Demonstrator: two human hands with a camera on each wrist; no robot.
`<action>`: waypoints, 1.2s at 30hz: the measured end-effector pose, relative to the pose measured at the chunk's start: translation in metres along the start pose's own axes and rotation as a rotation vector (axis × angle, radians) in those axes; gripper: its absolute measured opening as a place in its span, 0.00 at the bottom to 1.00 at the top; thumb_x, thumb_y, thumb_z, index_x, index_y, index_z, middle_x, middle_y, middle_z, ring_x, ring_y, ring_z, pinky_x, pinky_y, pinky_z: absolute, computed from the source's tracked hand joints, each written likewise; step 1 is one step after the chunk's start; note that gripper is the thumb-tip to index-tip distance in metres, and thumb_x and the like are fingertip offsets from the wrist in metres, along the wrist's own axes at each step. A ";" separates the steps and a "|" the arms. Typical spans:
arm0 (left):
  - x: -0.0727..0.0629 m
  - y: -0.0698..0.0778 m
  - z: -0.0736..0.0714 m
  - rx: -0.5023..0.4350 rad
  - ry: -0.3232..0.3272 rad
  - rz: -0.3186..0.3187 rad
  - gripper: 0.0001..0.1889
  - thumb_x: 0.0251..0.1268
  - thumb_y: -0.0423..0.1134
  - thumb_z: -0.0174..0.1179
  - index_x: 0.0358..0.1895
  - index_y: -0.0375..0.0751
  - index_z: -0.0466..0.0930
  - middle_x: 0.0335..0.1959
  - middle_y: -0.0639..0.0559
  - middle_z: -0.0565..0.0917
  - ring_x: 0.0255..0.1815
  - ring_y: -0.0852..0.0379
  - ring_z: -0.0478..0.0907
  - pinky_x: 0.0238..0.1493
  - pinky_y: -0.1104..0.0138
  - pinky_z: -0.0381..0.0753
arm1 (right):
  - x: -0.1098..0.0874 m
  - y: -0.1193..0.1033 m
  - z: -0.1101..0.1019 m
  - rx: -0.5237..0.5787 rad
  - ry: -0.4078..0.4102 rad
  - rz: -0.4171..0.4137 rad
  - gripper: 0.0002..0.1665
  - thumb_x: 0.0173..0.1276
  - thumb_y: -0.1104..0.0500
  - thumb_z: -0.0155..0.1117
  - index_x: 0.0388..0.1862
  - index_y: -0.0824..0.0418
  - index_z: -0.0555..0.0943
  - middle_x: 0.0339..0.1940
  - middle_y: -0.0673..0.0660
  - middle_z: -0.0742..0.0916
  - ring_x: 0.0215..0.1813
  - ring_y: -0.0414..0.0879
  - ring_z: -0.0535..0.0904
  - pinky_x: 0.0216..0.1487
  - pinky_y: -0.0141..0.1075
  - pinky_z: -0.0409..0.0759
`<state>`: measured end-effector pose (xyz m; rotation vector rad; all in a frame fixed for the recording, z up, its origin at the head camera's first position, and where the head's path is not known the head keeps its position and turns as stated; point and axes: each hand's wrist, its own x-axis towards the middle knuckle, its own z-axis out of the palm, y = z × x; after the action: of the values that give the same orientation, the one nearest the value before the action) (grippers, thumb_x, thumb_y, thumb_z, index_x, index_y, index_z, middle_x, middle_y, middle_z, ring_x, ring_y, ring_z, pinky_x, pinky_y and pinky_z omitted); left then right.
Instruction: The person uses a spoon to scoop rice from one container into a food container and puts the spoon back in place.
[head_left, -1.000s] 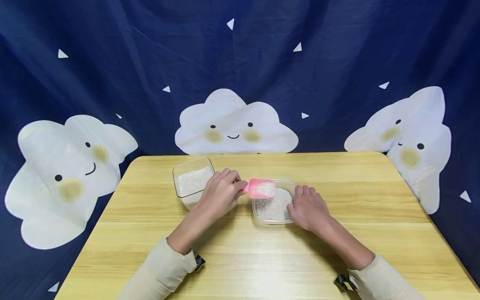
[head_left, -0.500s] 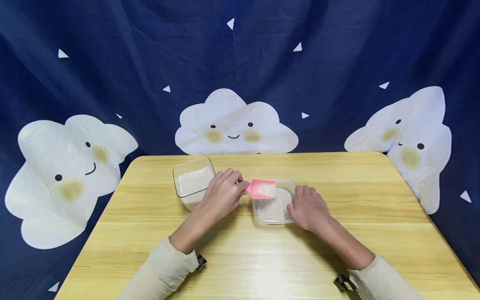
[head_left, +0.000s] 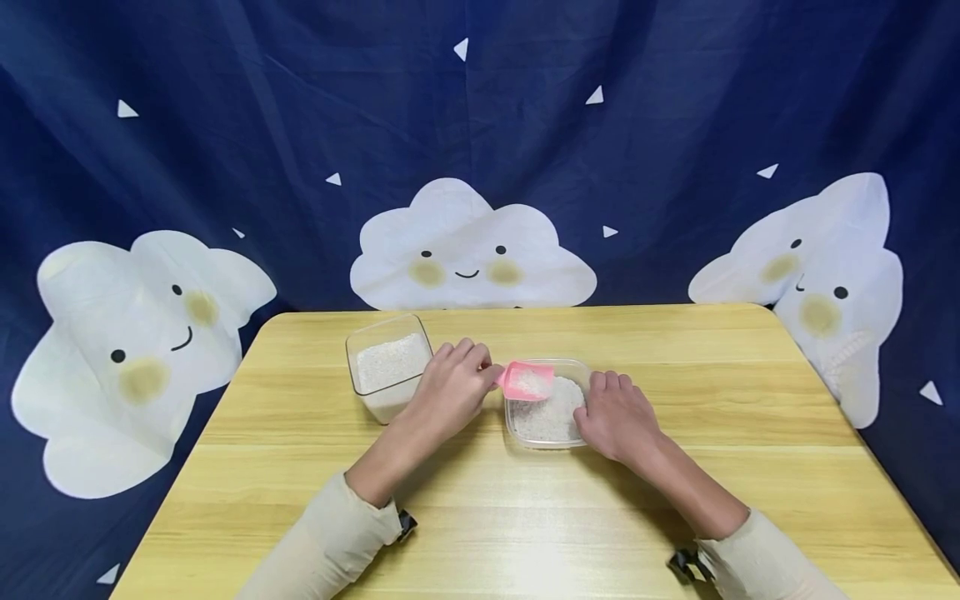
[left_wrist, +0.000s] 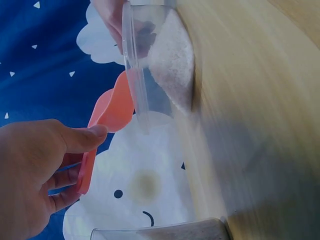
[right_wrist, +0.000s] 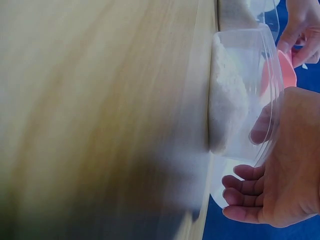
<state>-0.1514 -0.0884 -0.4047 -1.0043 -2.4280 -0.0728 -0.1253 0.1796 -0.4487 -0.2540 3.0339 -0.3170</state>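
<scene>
My left hand [head_left: 456,387] pinches the handle of a pink scoop [head_left: 528,382] between thumb and fingers. White rice [head_left: 534,383] lies in its bowl, which hangs over the left side of a clear plastic container [head_left: 551,444]. A heap of rice [head_left: 551,417] covers that container's bottom, highest toward its middle in the left wrist view. At the container's right side, my right hand [head_left: 618,417] grips the rim. Its thumb [right_wrist: 262,125] reaches inside the wall while the other fingers [right_wrist: 245,192] curl along the outside.
A taller clear bin [head_left: 377,389], also holding rice, stands on the left behind my left wrist. Both vessels rest on a light wooden table [head_left: 525,517]. Beyond the table's far edge hangs a dark blue curtain [head_left: 525,108] with smiling clouds.
My left hand and the scoop have drifted slightly to the right, and the scoop has tipped a little toward the near side. The right hand and both vessels have stayed put.
</scene>
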 end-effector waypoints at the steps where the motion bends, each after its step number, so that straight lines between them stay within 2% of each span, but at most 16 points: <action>1: 0.000 0.000 0.001 0.003 0.004 0.003 0.09 0.64 0.42 0.72 0.45 0.47 0.92 0.38 0.52 0.86 0.40 0.53 0.79 0.37 0.66 0.74 | 0.000 0.000 0.000 0.000 0.000 0.000 0.16 0.69 0.55 0.47 0.41 0.69 0.70 0.37 0.62 0.74 0.42 0.59 0.71 0.45 0.50 0.72; 6: 0.000 0.001 0.005 0.029 0.022 0.024 0.08 0.64 0.42 0.72 0.44 0.46 0.92 0.37 0.52 0.85 0.39 0.53 0.78 0.36 0.66 0.72 | 0.000 0.000 -0.001 0.002 -0.003 0.000 0.16 0.69 0.55 0.48 0.41 0.69 0.69 0.36 0.62 0.73 0.42 0.58 0.70 0.44 0.49 0.71; 11: -0.001 0.002 0.010 0.087 0.046 0.068 0.05 0.70 0.41 0.66 0.41 0.48 0.90 0.36 0.53 0.84 0.37 0.54 0.76 0.35 0.66 0.70 | 0.000 0.000 -0.001 -0.002 -0.005 -0.002 0.16 0.69 0.55 0.47 0.41 0.69 0.69 0.36 0.62 0.73 0.41 0.58 0.70 0.44 0.49 0.71; 17: -0.001 0.003 0.014 0.153 0.096 0.127 0.09 0.75 0.37 0.59 0.41 0.48 0.90 0.36 0.54 0.83 0.37 0.54 0.76 0.35 0.66 0.70 | 0.000 0.000 0.000 -0.002 -0.008 0.002 0.17 0.68 0.55 0.47 0.42 0.70 0.70 0.36 0.62 0.74 0.42 0.58 0.70 0.44 0.49 0.71; 21: -0.001 0.004 0.014 0.195 0.083 0.160 0.12 0.78 0.36 0.55 0.45 0.47 0.90 0.38 0.54 0.83 0.38 0.54 0.76 0.36 0.66 0.71 | 0.000 0.000 0.000 -0.003 -0.010 0.002 0.17 0.68 0.55 0.47 0.41 0.70 0.69 0.36 0.62 0.73 0.41 0.58 0.69 0.43 0.48 0.70; 24: -0.001 0.005 0.014 0.232 0.083 0.199 0.13 0.78 0.35 0.54 0.48 0.46 0.91 0.38 0.53 0.84 0.38 0.55 0.75 0.36 0.67 0.71 | 0.001 0.001 0.001 -0.004 -0.009 0.000 0.17 0.68 0.54 0.47 0.41 0.70 0.69 0.36 0.61 0.73 0.40 0.57 0.69 0.42 0.47 0.70; 29: 0.000 0.005 0.017 0.308 0.129 0.273 0.12 0.76 0.35 0.55 0.46 0.46 0.90 0.36 0.54 0.84 0.36 0.56 0.74 0.36 0.68 0.71 | 0.001 0.001 0.001 -0.003 -0.003 0.000 0.16 0.68 0.54 0.47 0.40 0.69 0.70 0.35 0.61 0.73 0.40 0.57 0.69 0.42 0.47 0.70; 36: 0.001 0.006 0.015 0.341 0.149 0.325 0.12 0.76 0.34 0.55 0.46 0.46 0.90 0.36 0.55 0.83 0.37 0.57 0.75 0.38 0.69 0.73 | 0.001 0.001 0.001 0.002 0.006 0.001 0.16 0.68 0.54 0.48 0.40 0.69 0.70 0.35 0.61 0.73 0.40 0.57 0.70 0.42 0.48 0.71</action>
<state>-0.1543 -0.0802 -0.4178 -1.1682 -2.0258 0.3529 -0.1261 0.1806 -0.4500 -0.2519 3.0394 -0.3212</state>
